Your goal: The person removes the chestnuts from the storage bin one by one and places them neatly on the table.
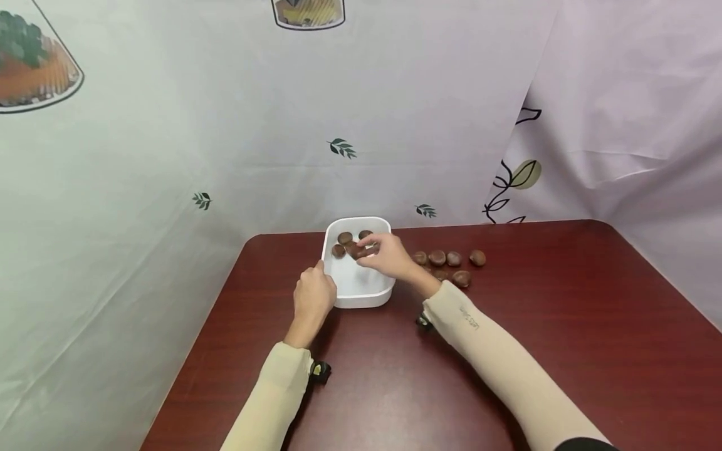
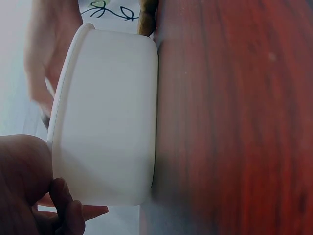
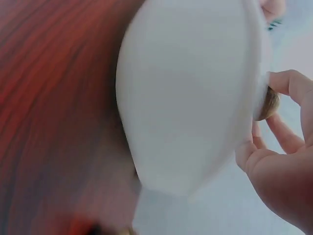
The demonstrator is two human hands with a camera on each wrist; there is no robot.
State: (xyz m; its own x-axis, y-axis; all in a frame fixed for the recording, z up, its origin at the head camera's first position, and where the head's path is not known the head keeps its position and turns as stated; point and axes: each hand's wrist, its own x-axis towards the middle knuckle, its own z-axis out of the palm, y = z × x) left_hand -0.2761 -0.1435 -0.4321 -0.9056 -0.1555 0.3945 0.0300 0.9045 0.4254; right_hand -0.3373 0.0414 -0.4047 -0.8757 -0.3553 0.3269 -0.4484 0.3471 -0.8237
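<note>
A white plastic tub (image 1: pixel 361 300) stands at the far side of the table, with several brown chestnuts (image 1: pixel 345 238) lying in its far part. At the tub's left edge, my left hand (image 1: pixel 314 291) pinches the rim; the left wrist view shows its thumb at the rim and curled fingers (image 2: pixel 73 215) by the outer wall. My right hand (image 1: pixel 389 255) reaches over the tub from the right. In the right wrist view, its thumb and fingers hold a chestnut (image 3: pixel 270 104) just above the rim.
Right of the tub, several more chestnuts (image 1: pixel 437 257) lie on the dark red wooden table (image 1: pixel 372 388), partly behind the right wrist. A pale printed curtain (image 1: pixel 271 125) hangs along the table's back and left sides.
</note>
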